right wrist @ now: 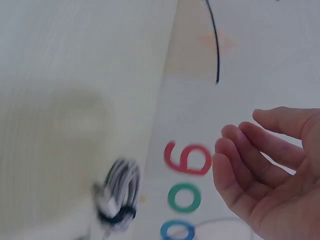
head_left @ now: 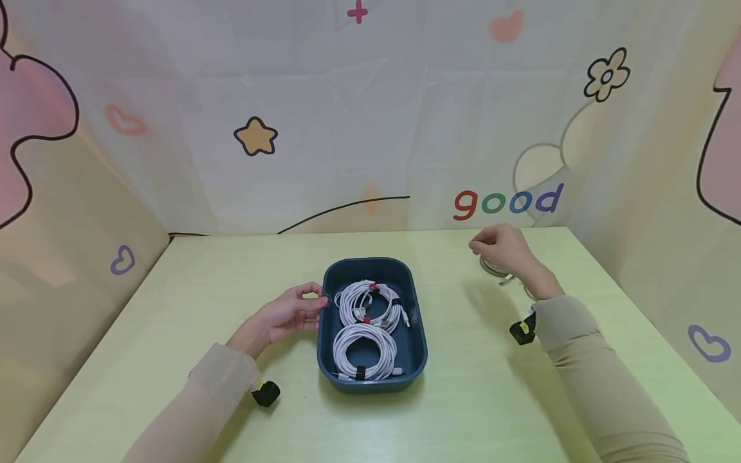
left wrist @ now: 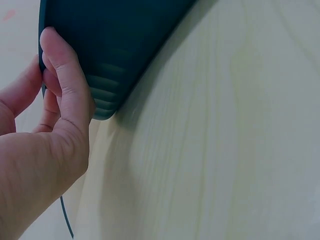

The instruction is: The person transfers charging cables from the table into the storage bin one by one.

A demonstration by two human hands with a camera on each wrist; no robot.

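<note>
A dark blue plastic bin [head_left: 420,350] stands mid-table with coiled white cables inside. The front coil [head_left: 340,347] has a black strap, and the coils behind it [head_left: 347,299] carry red and black ties. My left hand [head_left: 289,314] pinches the bin's left rim; the left wrist view shows its fingers against the bin's outer wall [left wrist: 125,45]. Above the back right of the table hovers my right hand [head_left: 502,247], holding nothing, its fingers loosely bent. A grey coiled cable [right wrist: 122,187] lies on the table below it, partly covered by the hand in the head view.
The pale wooden table [head_left: 191,308] ends at a printed backdrop [head_left: 347,141] along its back edge. Backdrop sheets also rise at both sides. Small black wrist cameras hang below the left cuff [head_left: 222,373] and the right cuff [head_left: 564,321].
</note>
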